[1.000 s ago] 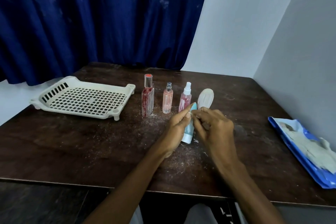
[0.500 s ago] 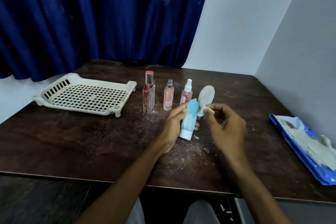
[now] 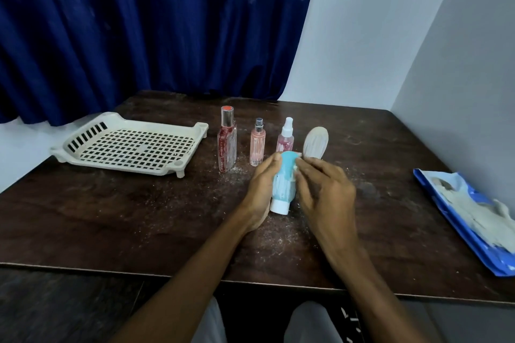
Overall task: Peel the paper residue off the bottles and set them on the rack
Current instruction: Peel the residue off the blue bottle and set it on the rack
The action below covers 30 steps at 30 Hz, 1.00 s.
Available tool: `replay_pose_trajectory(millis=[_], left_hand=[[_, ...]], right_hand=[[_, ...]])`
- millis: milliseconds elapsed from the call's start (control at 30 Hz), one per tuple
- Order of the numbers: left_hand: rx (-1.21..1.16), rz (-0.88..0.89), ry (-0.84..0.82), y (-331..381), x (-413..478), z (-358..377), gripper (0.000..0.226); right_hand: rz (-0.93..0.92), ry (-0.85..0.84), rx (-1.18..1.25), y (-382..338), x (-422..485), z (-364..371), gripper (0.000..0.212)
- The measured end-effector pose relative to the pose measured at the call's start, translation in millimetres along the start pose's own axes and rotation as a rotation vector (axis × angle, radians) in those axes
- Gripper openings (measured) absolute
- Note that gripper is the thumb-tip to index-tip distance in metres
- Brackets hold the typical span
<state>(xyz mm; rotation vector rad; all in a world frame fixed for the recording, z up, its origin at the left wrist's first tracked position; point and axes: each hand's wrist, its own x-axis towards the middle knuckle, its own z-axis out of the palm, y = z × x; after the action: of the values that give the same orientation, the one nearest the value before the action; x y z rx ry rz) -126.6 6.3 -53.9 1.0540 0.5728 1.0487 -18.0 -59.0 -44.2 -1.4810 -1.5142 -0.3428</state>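
Over the middle of the desk (image 3: 139, 217), the left hand (image 3: 260, 192) grips a blue tube (image 3: 282, 181), cap down, its body streaked with pale residue. The right hand (image 3: 326, 192) has its fingers (image 3: 302, 168) at the tube's top, too blurred to tell whether they pinch. The rack (image 3: 117, 164) sits by the left edge, with three bottles (image 3: 257, 145) standing just beside it.

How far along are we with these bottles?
Done: nothing yet; the rack holds no bottle. In hand: the left hand grips the blue bottle, streaked with residue, while the right hand touches its top. Left: finishing it, then the red bottle, pink bottle, spray bottle and white bottle standing on the table.
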Motion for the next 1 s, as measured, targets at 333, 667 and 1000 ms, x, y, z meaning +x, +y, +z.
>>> replay_pose_trajectory(millis=[333,667,1000], left_hand=[[0.013,0.010,0.025,3,-1,1,0.032],[-0.018,0.012,0.010,6,-4,3,0.032],[-0.031,0.003,0.022,7,-5,2,0.032]], right_hand=[[-0.042,-0.026,0.032,6,4,-2,0.020],[-0.016,-0.080,0.101,1,2,-7,0.017],[-0.009,-0.072,0.117,1,-1,-9,0.019]])
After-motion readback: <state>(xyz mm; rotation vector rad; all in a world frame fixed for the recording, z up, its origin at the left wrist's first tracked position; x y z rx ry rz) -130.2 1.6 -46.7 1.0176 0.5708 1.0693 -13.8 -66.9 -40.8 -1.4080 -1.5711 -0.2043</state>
